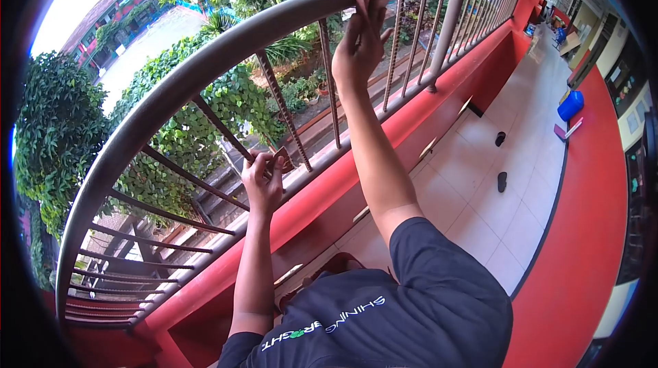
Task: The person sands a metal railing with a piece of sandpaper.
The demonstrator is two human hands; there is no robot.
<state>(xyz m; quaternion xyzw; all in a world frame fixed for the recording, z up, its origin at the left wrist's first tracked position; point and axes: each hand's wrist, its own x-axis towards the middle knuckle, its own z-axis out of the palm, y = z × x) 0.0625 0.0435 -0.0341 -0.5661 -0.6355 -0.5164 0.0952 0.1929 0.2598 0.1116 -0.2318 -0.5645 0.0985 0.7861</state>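
Note:
A grey metal railing [199, 69] curves across the view, with ribbed upright bars [277, 97] under its thick top rail. My right hand [360, 56] reaches up to the top rail, its fingers closed on a brown piece of sandpaper [371, 6] pressed against the underside and side of the rail. Lower down, my left hand [262, 181] is closed around one of the thin bars. A small reddish-brown piece of sandpaper [284, 159] sticks out between its thumb and fingers. The inner side of each hand's grip is partly hidden.
The railing stands on a red ledge [329, 196]. To the right runs a tiled corridor [473, 169] with dark slippers [502, 181], a blue container [570, 104] and a red wall [589, 196]. Beyond the railing are leafy plants [171, 121] and a courtyard. A person [558, 32] is far down the corridor.

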